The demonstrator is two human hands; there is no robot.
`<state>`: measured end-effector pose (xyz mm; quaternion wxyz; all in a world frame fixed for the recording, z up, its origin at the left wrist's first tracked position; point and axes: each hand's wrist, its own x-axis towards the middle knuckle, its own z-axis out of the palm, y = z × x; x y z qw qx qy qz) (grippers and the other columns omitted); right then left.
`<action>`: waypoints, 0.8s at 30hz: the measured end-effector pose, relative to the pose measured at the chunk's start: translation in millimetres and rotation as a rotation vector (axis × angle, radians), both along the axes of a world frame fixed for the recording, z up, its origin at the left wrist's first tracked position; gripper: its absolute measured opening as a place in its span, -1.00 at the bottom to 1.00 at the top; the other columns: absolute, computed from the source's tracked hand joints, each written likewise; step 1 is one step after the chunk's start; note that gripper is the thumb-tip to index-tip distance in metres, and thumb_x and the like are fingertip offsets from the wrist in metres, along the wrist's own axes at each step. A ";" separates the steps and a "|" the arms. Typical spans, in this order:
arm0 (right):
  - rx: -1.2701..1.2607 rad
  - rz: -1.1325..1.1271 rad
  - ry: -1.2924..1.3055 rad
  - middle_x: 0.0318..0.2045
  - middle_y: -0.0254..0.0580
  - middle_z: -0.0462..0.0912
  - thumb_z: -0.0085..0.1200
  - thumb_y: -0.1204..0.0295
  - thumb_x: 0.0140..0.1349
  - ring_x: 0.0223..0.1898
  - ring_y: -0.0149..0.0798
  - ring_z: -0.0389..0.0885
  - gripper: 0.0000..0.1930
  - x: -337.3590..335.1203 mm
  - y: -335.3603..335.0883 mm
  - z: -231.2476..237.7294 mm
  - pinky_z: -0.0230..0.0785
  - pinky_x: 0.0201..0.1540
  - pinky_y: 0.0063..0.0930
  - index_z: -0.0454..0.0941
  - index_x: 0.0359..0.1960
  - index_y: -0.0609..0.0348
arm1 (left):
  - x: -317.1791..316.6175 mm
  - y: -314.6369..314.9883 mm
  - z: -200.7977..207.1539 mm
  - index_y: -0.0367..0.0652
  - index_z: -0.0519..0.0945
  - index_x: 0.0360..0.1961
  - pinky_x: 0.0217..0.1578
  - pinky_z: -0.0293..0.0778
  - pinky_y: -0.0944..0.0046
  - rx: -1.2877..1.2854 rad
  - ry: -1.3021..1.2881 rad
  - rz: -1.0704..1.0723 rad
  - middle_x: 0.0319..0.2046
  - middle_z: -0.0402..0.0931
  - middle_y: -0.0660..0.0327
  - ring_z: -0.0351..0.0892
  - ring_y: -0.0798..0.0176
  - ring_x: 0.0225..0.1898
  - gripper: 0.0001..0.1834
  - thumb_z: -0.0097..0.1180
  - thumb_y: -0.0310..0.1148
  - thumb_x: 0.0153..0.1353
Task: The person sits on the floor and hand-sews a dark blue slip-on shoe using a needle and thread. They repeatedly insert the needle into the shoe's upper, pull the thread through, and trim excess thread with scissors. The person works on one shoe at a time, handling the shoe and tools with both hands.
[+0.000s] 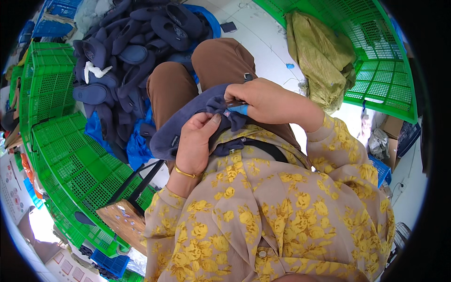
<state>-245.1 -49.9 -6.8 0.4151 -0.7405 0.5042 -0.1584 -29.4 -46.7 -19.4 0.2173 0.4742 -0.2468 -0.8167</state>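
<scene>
A navy slipper point(188, 115) with a soft, fuzzy surface lies across my lap. At its right end sits a navy bow point(233, 113) with a small pale spot in the middle. My left hand point(195, 138) is closed on the slipper, thumb and fingertips pinching beside the bow. My right hand point(272, 101) is curled round what looks like small thread snips point(247, 76), mostly hidden by the fingers. Their dark metal part reaches toward the bow. Something blue, tape or a handle, shows by the right fingers. Another small dark bow point(230, 146) rests against my waist.
A large heap of navy slippers point(136, 51) lies beyond my knees on blue plastic sheeting point(141, 136). Green plastic crates point(70, 155) line the left side. At the right stand an olive woven sack point(319, 56) and a green crate point(385, 80). A wooden board point(123, 221) is near my left elbow.
</scene>
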 end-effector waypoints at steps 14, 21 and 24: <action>-0.061 -0.223 0.132 -0.53 0.03 0.63 0.12 0.50 0.07 -0.51 0.10 0.63 -0.51 45.6 16.4 10.2 0.43 -0.45 -0.08 0.29 0.08 0.09 | 3.2 7.3 -6.4 -0.31 0.58 -0.19 -0.08 0.41 0.45 -0.064 0.019 0.054 -0.25 0.61 0.24 0.53 0.45 -0.20 -0.89 0.08 -0.50 0.31; -0.285 -0.234 -0.013 -0.28 -0.14 0.55 0.10 0.53 0.08 -0.33 -0.04 0.62 -0.65 24.7 14.9 27.8 0.45 -0.35 -0.21 0.47 -0.05 0.02 | 9.6 14.2 -10.7 -0.35 0.63 -0.20 -0.23 0.48 0.49 -0.165 -0.085 0.048 -0.31 0.63 0.26 0.55 0.48 -0.33 -0.87 0.11 -0.52 0.30; -0.372 -0.087 0.028 -0.30 -0.20 0.47 0.13 0.53 0.03 -0.38 -0.07 0.59 -0.73 31.7 21.8 32.2 0.43 -0.38 -0.25 0.54 -0.17 0.07 | 8.4 14.2 -8.5 -0.38 0.63 -0.19 -0.24 0.52 0.47 -0.162 -0.018 0.083 -0.30 0.65 0.23 0.58 0.47 -0.32 -0.86 0.13 -0.54 0.27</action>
